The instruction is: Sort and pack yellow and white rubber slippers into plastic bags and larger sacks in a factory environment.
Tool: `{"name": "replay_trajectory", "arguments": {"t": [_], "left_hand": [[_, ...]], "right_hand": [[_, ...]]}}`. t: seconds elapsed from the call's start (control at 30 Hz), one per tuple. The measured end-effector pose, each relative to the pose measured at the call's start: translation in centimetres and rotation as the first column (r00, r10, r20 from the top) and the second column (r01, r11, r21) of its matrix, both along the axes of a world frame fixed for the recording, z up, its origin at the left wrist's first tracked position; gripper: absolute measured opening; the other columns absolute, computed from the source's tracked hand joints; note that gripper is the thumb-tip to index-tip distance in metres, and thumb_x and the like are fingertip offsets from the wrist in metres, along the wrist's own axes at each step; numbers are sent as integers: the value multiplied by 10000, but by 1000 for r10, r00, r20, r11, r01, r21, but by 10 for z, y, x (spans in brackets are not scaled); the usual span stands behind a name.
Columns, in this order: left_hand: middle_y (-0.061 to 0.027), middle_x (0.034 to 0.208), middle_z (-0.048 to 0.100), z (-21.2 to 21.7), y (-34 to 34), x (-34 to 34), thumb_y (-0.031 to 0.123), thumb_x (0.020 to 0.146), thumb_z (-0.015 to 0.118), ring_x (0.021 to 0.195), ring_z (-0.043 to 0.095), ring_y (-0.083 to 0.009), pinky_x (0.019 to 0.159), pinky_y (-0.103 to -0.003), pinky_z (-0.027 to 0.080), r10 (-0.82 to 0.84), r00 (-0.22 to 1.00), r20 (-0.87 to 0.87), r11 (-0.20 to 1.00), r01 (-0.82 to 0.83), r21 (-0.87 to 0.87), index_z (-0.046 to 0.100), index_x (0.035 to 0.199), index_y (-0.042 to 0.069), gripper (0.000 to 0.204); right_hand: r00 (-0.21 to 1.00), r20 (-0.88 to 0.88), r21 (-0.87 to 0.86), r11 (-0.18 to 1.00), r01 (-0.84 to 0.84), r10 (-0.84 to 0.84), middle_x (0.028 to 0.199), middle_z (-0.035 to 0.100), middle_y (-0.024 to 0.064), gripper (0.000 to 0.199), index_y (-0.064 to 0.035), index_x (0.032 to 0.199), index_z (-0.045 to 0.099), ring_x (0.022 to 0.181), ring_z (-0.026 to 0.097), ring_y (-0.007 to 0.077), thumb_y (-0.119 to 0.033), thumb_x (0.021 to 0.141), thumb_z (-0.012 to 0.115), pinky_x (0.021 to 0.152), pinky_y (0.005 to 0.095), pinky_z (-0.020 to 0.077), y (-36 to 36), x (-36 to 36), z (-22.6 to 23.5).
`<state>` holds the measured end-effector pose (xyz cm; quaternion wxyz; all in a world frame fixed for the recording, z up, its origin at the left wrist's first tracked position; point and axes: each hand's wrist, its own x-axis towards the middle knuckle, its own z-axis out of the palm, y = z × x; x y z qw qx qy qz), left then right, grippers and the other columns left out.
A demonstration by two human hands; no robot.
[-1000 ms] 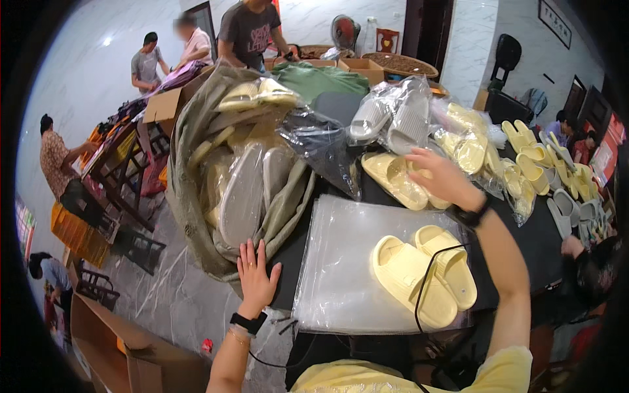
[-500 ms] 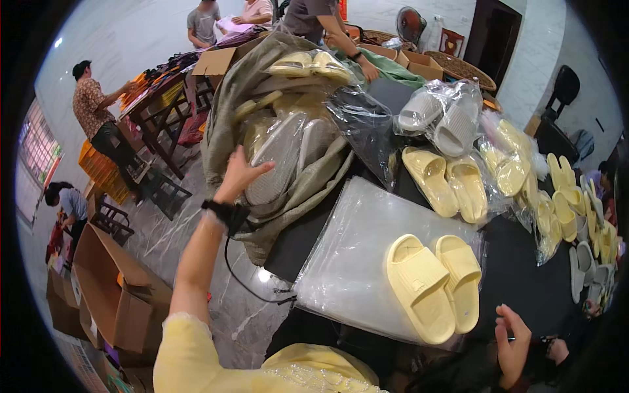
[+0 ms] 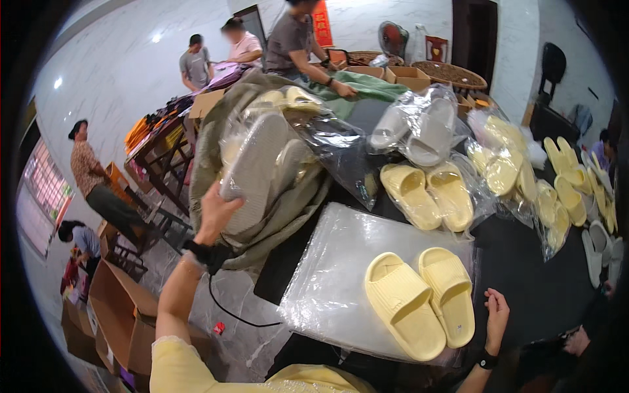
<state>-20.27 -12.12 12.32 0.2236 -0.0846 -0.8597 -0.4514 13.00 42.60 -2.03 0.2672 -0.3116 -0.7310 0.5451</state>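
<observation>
Left hand: the left hand [image 3: 217, 213] is at the near end of a bagged grey slipper [image 3: 259, 171], its fingers closed around the edge and the thumb laid across the sole.
Grey slipper: tilted upward in clear film at the mouth of the sack, sole toward the viewer; a second grey slipper [image 3: 290, 164] lies just to its right.
Sack: an olive woven sack [image 3: 303, 215], slumped open at the left end of the counter [image 3: 517, 281], with bagged yellow slippers [image 3: 304, 99] at its far side.
Right hand: the right hand [image 3: 496, 316] is just right of the unwrapped yellow pair, above the counter's near edge; its fingers are loosely bent, slightly apart.
Unwrapped yellow pair: two yellow slippers [image 3: 411, 304], side by side, soles down, on the right part of the bag stack.
Bag stack: flat clear bags [image 3: 334, 275] on the black counter, between the sack and the right hand.
Far row: a bagged yellow pair [image 3: 409, 194] beyond the stack, with a bagged grey pair [image 3: 432, 134] behind it.
Background: a co-worker's hand [image 3: 344, 90] at a green cloth [image 3: 377, 85]; at lower left, an open carton [image 3: 124, 308].
</observation>
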Motion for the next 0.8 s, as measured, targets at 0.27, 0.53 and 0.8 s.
{"name": "replay_trajectory", "arguments": {"t": [0.27, 0.53, 0.8], "left_hand": [[-110, 869, 624, 150, 125, 25, 42, 623, 732, 775, 600, -155, 689, -281, 487, -107, 866, -489, 976, -1, -217, 550, 970, 3, 394], [-117, 736, 585, 130, 353, -22, 149, 554, 757, 716, 573, -315, 667, -409, 448, -467, 511, -721, 865, 96, -492, 559, 813, 70, 336], [-142, 1403, 393, -21, 522, -51, 234, 834, 518, 1350, 268, -279, 1038, -531, 248, -646, 739, -189, 362, 79, -929, 495, 1286, 52, 487]], "right_hand": [[995, -37, 106, 991, -85, 89, 967, 619, 77, 181, 26, 1031, 618, 836, 572, 124, -42, 907, 505, 727, 234, 464, -3, 4, 11], [989, 2, 166, 976, -144, 146, 969, 618, 89, 181, 28, 1028, 615, 846, 575, 145, -36, 897, 507, 733, 251, 466, -8, 11, 20], [990, -10, 111, 984, -140, 142, 988, 619, 85, 211, 28, 1069, 604, 892, 577, 140, -95, 938, 495, 752, 247, 453, 0, 9, 1]]}}
